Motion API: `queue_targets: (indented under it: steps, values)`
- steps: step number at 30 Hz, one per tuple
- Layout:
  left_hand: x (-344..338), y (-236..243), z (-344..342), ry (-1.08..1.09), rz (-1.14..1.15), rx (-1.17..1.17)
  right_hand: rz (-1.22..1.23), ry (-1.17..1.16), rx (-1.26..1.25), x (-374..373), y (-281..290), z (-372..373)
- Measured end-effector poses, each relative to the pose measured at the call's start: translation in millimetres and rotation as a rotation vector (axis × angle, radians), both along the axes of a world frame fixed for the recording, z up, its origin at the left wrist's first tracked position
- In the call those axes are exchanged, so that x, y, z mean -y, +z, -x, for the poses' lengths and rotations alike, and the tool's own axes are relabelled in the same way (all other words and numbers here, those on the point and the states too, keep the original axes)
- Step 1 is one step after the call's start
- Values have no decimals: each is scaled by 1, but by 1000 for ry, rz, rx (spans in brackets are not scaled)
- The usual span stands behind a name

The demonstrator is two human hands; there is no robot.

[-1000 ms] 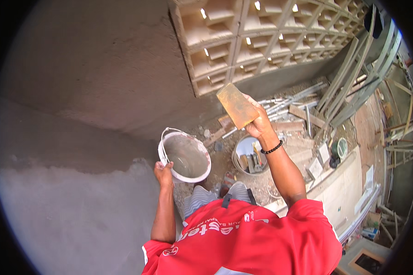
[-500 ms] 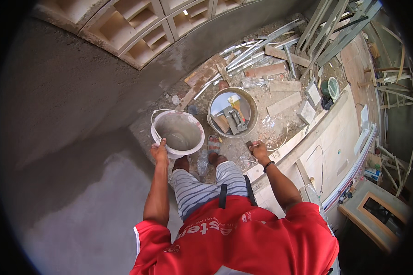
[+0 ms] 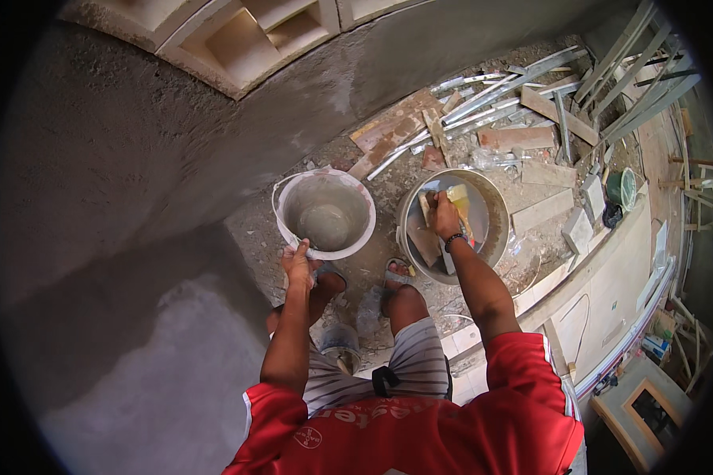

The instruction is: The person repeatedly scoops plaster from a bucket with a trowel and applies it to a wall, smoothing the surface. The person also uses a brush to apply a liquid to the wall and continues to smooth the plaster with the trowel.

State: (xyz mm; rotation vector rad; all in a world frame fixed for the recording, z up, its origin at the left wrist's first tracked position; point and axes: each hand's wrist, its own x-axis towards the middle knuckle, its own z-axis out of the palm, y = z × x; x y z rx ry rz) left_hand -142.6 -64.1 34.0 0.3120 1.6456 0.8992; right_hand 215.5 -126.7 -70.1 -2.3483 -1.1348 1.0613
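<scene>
Centre: pail [image 3: 325, 210] seemingly emptied, gripped by closed left hand [image 3: 298, 264]. Right: tools [image 3: 425, 241] in tub [image 3: 497, 215], right hand [image 3: 444, 214] curled, hold unclear.

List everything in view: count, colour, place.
Tub: 1, beige, centre right
Tool: 1, partly yellow, in tub
Flat piece: 1, brown, in tub
Large bucket: 1, whitish, left of tub
Small bucket: 1, grey, bottom centre
Far bucket: 1, green, right
Planks: several, brownish, upper right
Metal strips: several, silvery, upper right
Vent blocks: several, cream, top
Wall: 1, grey, left
Shirt: 1, red, bottom
Left hand: 1, bare, on large bucket's rim
Right hand: 1, bare, in tub
</scene>
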Motion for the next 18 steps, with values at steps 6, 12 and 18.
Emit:
queue_targets:
  steps: [6,12,18]
  values:
    - [20,-70,35,-34,64,-2,107,59,114,-9,-56,15]
    - [68,-131,22,-17,127,43,-33,59,38,-20,-59,3]
    - [128,-221,33,-160,295,33,-9,-502,-544,-3,-11,-29]
